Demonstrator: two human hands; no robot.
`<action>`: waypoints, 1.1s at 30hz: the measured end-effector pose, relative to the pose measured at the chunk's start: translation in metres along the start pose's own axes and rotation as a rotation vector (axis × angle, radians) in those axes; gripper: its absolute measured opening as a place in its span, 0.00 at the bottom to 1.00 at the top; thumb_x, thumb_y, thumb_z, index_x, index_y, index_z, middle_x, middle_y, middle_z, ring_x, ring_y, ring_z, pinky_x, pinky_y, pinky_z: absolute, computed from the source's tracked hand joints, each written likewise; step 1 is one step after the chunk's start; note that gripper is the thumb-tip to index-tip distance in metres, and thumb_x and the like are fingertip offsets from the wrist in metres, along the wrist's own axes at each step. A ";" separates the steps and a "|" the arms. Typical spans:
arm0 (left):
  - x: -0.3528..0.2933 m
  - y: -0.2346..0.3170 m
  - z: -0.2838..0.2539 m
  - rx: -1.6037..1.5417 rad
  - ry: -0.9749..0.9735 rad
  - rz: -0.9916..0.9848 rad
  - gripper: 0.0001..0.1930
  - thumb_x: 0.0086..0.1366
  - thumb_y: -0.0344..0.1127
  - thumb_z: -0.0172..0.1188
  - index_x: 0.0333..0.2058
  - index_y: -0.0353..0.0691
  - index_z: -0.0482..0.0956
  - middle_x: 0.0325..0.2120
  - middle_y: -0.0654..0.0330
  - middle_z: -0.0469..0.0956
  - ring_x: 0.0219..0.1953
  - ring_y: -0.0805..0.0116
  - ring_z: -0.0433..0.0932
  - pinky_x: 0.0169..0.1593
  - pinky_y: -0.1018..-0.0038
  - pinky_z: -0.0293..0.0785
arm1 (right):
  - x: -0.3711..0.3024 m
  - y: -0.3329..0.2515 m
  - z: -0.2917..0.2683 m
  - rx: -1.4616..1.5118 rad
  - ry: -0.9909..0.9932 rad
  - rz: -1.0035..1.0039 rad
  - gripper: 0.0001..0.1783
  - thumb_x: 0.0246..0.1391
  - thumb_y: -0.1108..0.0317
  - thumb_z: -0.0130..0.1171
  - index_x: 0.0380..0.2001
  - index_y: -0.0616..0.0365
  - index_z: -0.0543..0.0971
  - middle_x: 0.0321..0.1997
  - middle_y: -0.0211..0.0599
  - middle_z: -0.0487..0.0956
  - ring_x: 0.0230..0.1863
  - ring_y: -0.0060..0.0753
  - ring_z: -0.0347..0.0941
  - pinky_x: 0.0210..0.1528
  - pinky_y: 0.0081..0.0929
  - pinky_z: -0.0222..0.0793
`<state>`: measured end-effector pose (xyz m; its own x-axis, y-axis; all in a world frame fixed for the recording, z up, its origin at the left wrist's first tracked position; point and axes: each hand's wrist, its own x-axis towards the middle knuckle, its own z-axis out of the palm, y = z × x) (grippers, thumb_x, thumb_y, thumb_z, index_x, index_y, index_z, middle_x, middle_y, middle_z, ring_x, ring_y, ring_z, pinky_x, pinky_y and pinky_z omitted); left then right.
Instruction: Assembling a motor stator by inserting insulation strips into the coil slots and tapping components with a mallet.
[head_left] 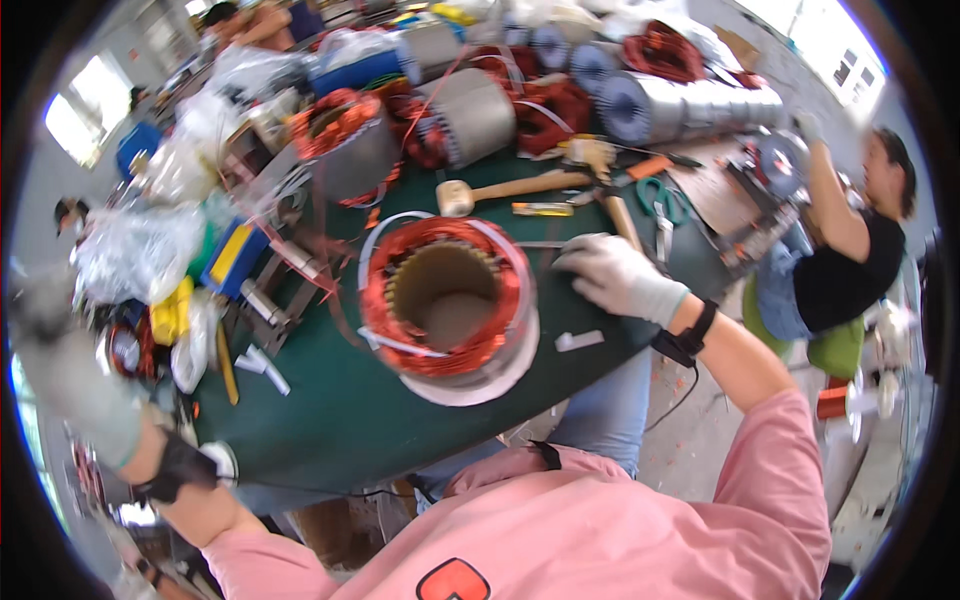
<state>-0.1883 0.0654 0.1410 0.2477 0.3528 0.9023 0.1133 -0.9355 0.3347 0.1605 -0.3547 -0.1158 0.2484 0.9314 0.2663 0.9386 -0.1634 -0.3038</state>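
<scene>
A motor stator [522,335] stands upright on the green table in front of me, its bore facing up. Red copper windings [385,285] ring its top, with white insulating strips tucked among them. Just right of it is my right hand [618,277], in a pale work glove. Its fingers are closed on the end of a thin grey strip [540,244] that reaches to the windings. My left hand [75,370], gloved too, is raised at the far left, away from the stator. Motion smears its fingers, so what it may hold cannot be seen.
Behind the stator lie a wooden mallet [458,197], a hammer [622,215] and green-handled scissors [663,210]. More stators [475,115] and plastic bags [140,250] crowd the back and left. White paper pieces [579,341] lie nearby. Another person [845,230] works at the right.
</scene>
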 end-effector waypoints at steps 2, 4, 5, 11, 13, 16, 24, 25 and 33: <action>-0.062 -0.011 0.023 0.042 -0.348 -0.141 0.11 0.66 0.30 0.56 0.46 0.37 0.80 0.38 0.59 0.79 0.39 0.65 0.79 0.47 0.71 0.74 | 0.004 -0.001 0.002 -0.173 0.138 0.254 0.19 0.55 0.70 0.63 0.51 0.59 0.79 0.55 0.49 0.77 0.56 0.58 0.73 0.61 0.47 0.70; -0.119 -0.019 0.041 -0.070 -0.685 -0.339 0.09 0.65 0.32 0.60 0.42 0.38 0.82 0.37 0.54 0.82 0.41 0.57 0.82 0.48 0.66 0.77 | 0.005 -0.008 -0.002 -0.126 0.260 0.189 0.18 0.54 0.72 0.63 0.50 0.58 0.79 0.54 0.50 0.77 0.55 0.58 0.74 0.59 0.47 0.71; -0.137 -0.024 0.044 -0.068 -0.786 -0.278 0.09 0.65 0.33 0.61 0.43 0.39 0.81 0.38 0.53 0.82 0.43 0.55 0.81 0.49 0.64 0.76 | 0.001 -0.017 -0.002 -0.074 0.229 0.205 0.19 0.54 0.73 0.63 0.50 0.58 0.79 0.55 0.51 0.77 0.56 0.59 0.74 0.60 0.46 0.70; -0.183 -0.058 0.060 0.140 -0.973 -0.047 0.17 0.63 0.38 0.66 0.49 0.42 0.78 0.51 0.53 0.77 0.58 0.50 0.74 0.61 0.56 0.69 | -0.046 -0.083 0.006 0.109 0.170 0.315 0.23 0.49 0.79 0.63 0.51 0.61 0.78 0.57 0.51 0.76 0.58 0.57 0.74 0.61 0.45 0.70; -0.192 -0.072 0.077 0.201 -0.927 -0.006 0.21 0.61 0.39 0.68 0.51 0.43 0.77 0.55 0.53 0.76 0.63 0.49 0.71 0.65 0.54 0.66 | -0.056 -0.103 0.016 0.119 0.246 0.247 0.22 0.45 0.81 0.61 0.47 0.62 0.78 0.54 0.51 0.78 0.56 0.56 0.75 0.60 0.47 0.70; -0.212 -0.086 0.099 0.334 -0.946 0.076 0.34 0.58 0.43 0.71 0.62 0.42 0.72 0.64 0.50 0.70 0.69 0.46 0.64 0.70 0.49 0.59 | -0.060 -0.117 0.030 0.066 0.131 -0.055 0.20 0.45 0.80 0.60 0.45 0.63 0.78 0.52 0.56 0.78 0.54 0.60 0.74 0.59 0.50 0.69; -0.210 -0.102 0.093 0.203 -0.715 -0.057 0.33 0.56 0.40 0.72 0.60 0.42 0.73 0.63 0.47 0.68 0.68 0.42 0.65 0.67 0.48 0.64 | -0.056 -0.075 0.072 -0.083 0.339 0.297 0.27 0.61 0.62 0.63 0.60 0.64 0.73 0.65 0.55 0.72 0.65 0.57 0.69 0.67 0.47 0.63; -0.205 -0.110 0.087 0.211 -0.662 -0.053 0.29 0.57 0.38 0.70 0.58 0.42 0.75 0.61 0.47 0.70 0.67 0.43 0.66 0.67 0.49 0.65 | -0.058 -0.072 0.085 0.178 0.399 0.456 0.28 0.61 0.64 0.63 0.62 0.63 0.72 0.66 0.52 0.71 0.65 0.53 0.69 0.67 0.45 0.63; -0.208 -0.233 0.024 0.782 -0.471 -0.369 0.34 0.66 0.48 0.63 0.64 0.34 0.68 0.62 0.39 0.71 0.67 0.40 0.66 0.73 0.53 0.57 | -0.072 -0.062 0.108 0.292 0.396 0.531 0.31 0.60 0.70 0.63 0.66 0.63 0.70 0.65 0.43 0.71 0.65 0.43 0.69 0.68 0.39 0.64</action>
<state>-0.2436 0.2100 -0.1312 0.4075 0.7507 0.5199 0.8235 -0.5482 0.1461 0.0584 -0.3762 -0.2150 0.7732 0.5537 0.3092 0.5784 -0.4158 -0.7018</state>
